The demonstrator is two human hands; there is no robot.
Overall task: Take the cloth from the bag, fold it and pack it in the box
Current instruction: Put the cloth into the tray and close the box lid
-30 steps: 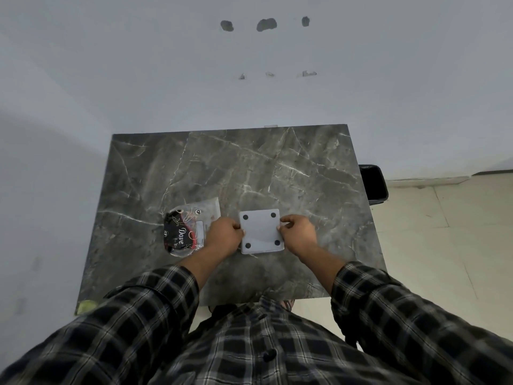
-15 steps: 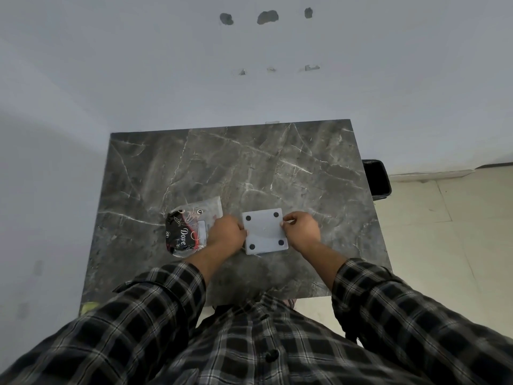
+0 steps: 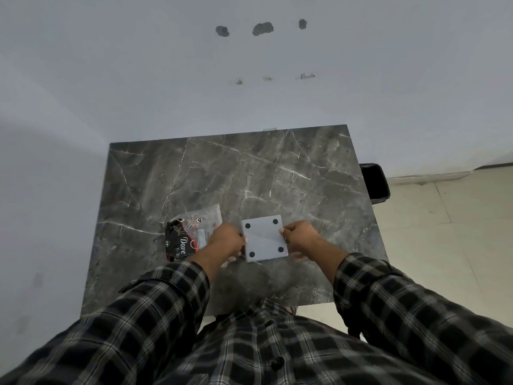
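Observation:
A flat white square box (image 3: 263, 237) with a black dot at each corner lies on the dark marble table (image 3: 211, 173), near its front edge. My left hand (image 3: 226, 238) grips the box's left side and my right hand (image 3: 299, 237) grips its right side. A clear plastic bag (image 3: 191, 234) with a dark "Dove" print and a folded cloth inside lies flat just left of my left hand, partly hidden by it.
A black bin (image 3: 374, 186) stands on the tiled floor past the table's right edge. A pale wall (image 3: 249, 79) rises behind the table. My checked sleeves fill the bottom of the view.
Both hands have stayed on the box's two sides. The box has hardly shifted on the table. The bag has not moved.

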